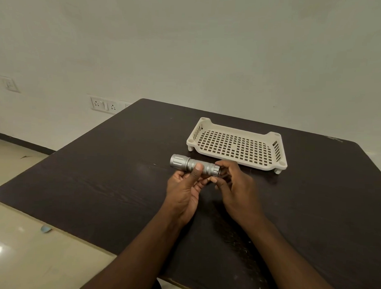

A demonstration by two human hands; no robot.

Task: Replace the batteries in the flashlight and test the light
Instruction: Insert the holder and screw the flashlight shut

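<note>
The flashlight [194, 165] is held just above the table [97, 184], long axis approx. left-right, head end to the left. The barrel's middle is gripped by the left hand [185, 187], thumb on top. The tail cap [215, 170] is pinched by the right hand [235, 187], so that hand is best placed to unscrew it. No batteries are seen. The slotted tray [277, 163] behind is seen holding nothing.

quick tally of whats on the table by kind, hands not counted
flashlight, silver, held just above the table by the left hand with the right hand at its tail end: 1
tray, cream, perforated, nothing in it: 1
loose batteries in view: 0
total: 2
</note>
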